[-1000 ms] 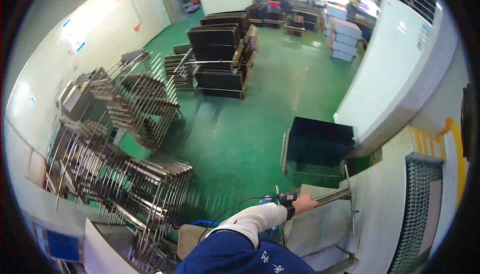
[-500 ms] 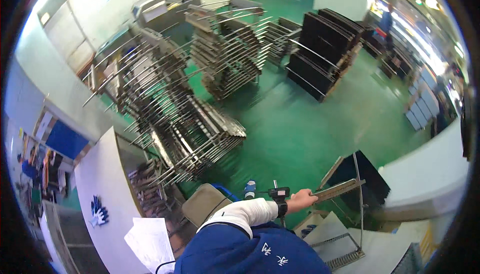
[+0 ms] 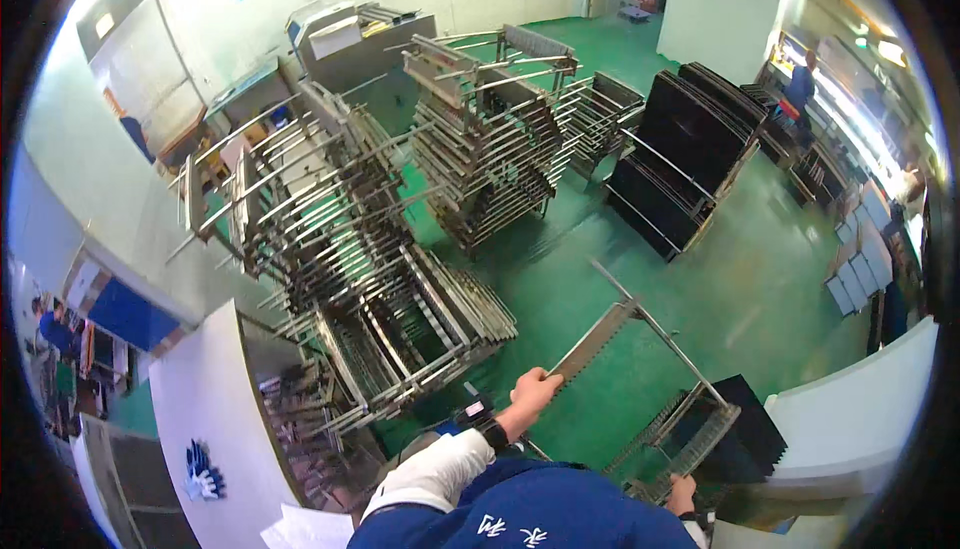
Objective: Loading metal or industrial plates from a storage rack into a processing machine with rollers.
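Observation:
My left hand (image 3: pixel 535 389), with a dark strap at its wrist, is closed round the near end of a toothed side bar of a metal rack frame (image 3: pixel 592 341). The frame is held tilted over the green floor, with metal rods joining its two toothed sides. At the lower right, my right hand (image 3: pixel 682 496) grips the near end of the other toothed side, its fingers partly hidden. Just beyond that side, a batch of black panels (image 3: pixel 750 429) stands low beside the white wall.
Stacked metal rack frames (image 3: pixel 350 239) with jutting rods stand ahead and left; another stack (image 3: pixel 480 149) is behind. Large black panels (image 3: pixel 690 149) lean farther right. A white table (image 3: pixel 200 379) on my left bears gloves (image 3: pixel 203 474) and paper sheets (image 3: pixel 305 529). Distant people (image 3: pixel 800 89) are visible.
My left hand has swung left and forward, carrying the frame from above the surface at lower right out over the floor. My right hand has come into view on the frame. The view has shifted.

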